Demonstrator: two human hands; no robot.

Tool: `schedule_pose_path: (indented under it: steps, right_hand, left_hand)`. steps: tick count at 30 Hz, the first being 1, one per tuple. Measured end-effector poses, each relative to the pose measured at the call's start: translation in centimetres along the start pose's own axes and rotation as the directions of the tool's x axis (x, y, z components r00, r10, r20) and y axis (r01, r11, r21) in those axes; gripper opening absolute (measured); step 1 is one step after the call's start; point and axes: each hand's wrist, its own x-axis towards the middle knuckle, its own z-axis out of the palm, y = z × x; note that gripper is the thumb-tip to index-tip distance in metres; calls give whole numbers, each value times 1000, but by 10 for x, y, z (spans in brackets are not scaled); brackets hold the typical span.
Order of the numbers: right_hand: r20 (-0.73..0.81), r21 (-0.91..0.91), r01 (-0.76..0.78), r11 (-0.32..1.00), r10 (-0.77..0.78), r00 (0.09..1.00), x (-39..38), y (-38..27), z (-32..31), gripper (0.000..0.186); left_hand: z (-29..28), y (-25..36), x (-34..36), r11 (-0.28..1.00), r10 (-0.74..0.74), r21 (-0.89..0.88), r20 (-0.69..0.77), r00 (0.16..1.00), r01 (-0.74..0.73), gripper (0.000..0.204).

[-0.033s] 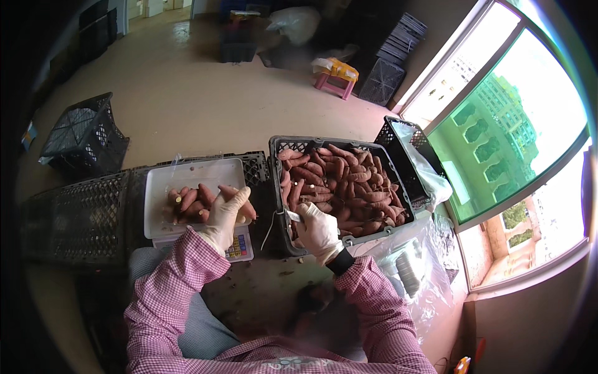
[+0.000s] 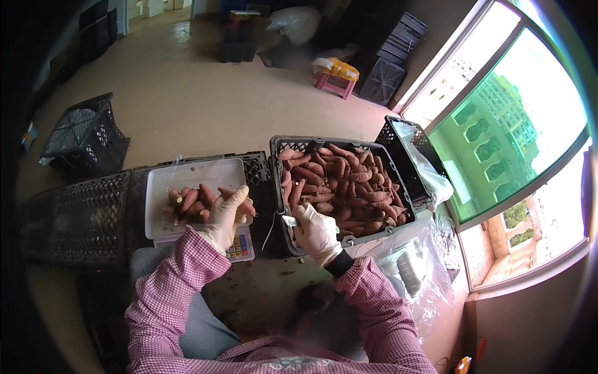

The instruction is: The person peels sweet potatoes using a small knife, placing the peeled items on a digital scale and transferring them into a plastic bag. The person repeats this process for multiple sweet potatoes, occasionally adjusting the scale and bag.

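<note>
Gloved in white, my left hand (image 2: 223, 219) is closed around a reddish sweet potato (image 2: 248, 208), held over the right edge of a white tray (image 2: 156, 187). Several sweet potatoes (image 2: 190, 202) lie in that tray, some with pale cut ends. The tray rests on a scale (image 2: 242, 247) with coloured keys. My right hand (image 2: 317, 235), also gloved, grips a small knife (image 2: 290, 220); its short blade points left, apart from the held sweet potato. The fingers hide most of the handle. Beneath and beyond this hand is a black crate (image 2: 276, 168) heaped with sweet potatoes (image 2: 349, 187).
Another black crate (image 2: 411, 146) with a plastic liner stands by the open window (image 2: 511, 124). Clear plastic bags (image 2: 414, 268) lie at my right. Dark crates (image 2: 75, 218) extend left of the tray. Farther off are a lone crate (image 2: 87, 137) and a pink stool (image 2: 336, 81).
My right hand has tilted slightly, so the knife blade shows at a somewhat different angle. My left hand and the sweet potato in it have hardly moved.
</note>
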Motion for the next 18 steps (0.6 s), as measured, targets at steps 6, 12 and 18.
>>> schedule_pose_path:
  steps: [6, 12, 18]
  right_hand:
    - [30, -79, 83, 993, -81, 996, 8, -36, 7, 32]
    - [56, -181, 81, 980, -72, 996, 19, -48, 10, 36]
    - [41, -155, 50, 987, -44, 998, 24, -47, 20, 29]
  left_hand:
    - [10, -17, -8, 963, -197, -196, -49, 979, 184, 39]
    - [29, -13, -21, 943, -238, -254, -65, 969, 215, 36]
    - [25, -7, -22, 950, -225, -235, -58, 973, 206, 34]
